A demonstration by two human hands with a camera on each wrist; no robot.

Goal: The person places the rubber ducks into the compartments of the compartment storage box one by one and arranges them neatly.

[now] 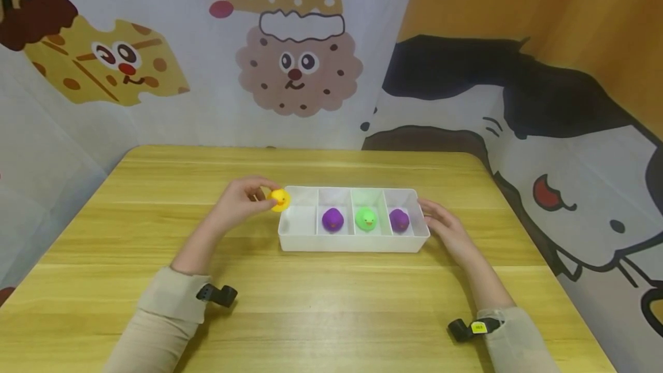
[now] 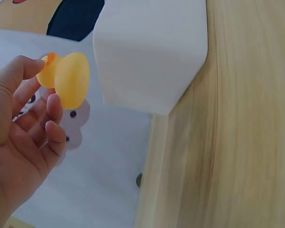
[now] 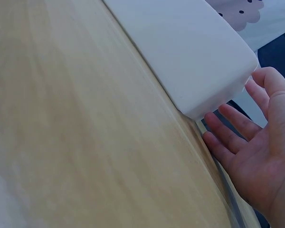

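My left hand (image 1: pixel 242 199) pinches a yellow rubber duck (image 1: pixel 280 200) between thumb and fingers, up beside the left end of a white divided box (image 1: pixel 352 244). In the left wrist view the duck (image 2: pixel 72 80) shows from below, its orange beak under the thumb. The box's leftmost compartment holds nothing. In the other compartments sit a purple duck (image 1: pixel 332 220), a green duck (image 1: pixel 366 219) and another purple duck (image 1: pixel 399 220). My right hand (image 1: pixel 446 229) is at the box's right end, fingers extended with their tips right at its wall, as the right wrist view shows.
The box stands on a wood-grain table (image 1: pixel 311 304), back of its middle. Behind the table hangs a curtain (image 1: pixel 197 125) printed with cartoon figures. A black strap with a small camera (image 1: pixel 217 295) is on the left wrist, and a similar camera (image 1: pixel 461 330) on the right.
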